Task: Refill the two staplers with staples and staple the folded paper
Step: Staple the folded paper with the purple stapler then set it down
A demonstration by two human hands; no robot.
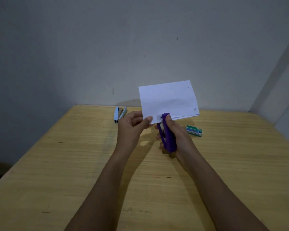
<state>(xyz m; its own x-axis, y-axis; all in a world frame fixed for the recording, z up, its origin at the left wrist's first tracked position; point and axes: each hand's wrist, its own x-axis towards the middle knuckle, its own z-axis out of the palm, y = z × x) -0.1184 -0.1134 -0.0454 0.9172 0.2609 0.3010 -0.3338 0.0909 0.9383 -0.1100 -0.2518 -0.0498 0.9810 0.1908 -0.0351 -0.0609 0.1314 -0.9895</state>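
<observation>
Folded paper (168,99) held up off the counter (57,164), pinched at its near left corner by the left hand (132,125), thumb on the facing side, fingers (154,125) closed behind. Purple stapler (167,132) wrapped in the right hand (175,135), thumb on top of the head, mouth set over the near edge just right of that pinch. Thin and floppy, easily creased; best gripped close beside the stapling point to keep the layers flat and aligned. Light, rigid plastic on the stapler, needing a firm squeeze near the head. Probably mid-press; impossible to tell whether a staple has gone through. Pale blue stapler (119,114) lying hinged open at far left, staple box (194,130) just right of the hands
</observation>
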